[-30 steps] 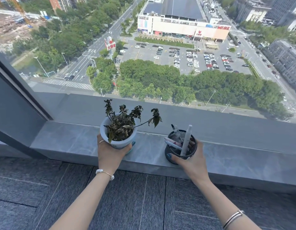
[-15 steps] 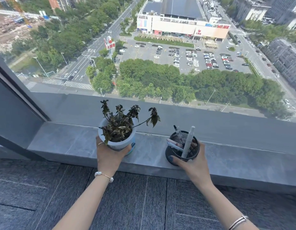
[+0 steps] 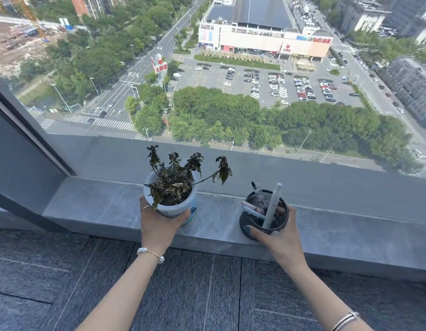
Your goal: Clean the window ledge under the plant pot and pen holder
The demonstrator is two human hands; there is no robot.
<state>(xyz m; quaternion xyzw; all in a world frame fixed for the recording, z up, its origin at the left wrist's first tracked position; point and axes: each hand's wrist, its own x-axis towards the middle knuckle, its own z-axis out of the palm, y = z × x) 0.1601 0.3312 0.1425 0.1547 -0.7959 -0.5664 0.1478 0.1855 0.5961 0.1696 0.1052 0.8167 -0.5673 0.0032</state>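
Left hand (image 3: 159,225) grips the white plant pot (image 3: 173,206) from the near side, thumb and fingers curled round its wall; the right hand (image 3: 282,240) does the same on the black mesh pen holder (image 3: 255,222), thumb on the near rim, fingers wrapped round the right side. Both sit over the grey window ledge (image 3: 107,209), pot left, holder right, well apart. Can't tell if either base touches the ledge or is just lifted; the holder has about 4 pens (image 3: 271,206) leaning in it.
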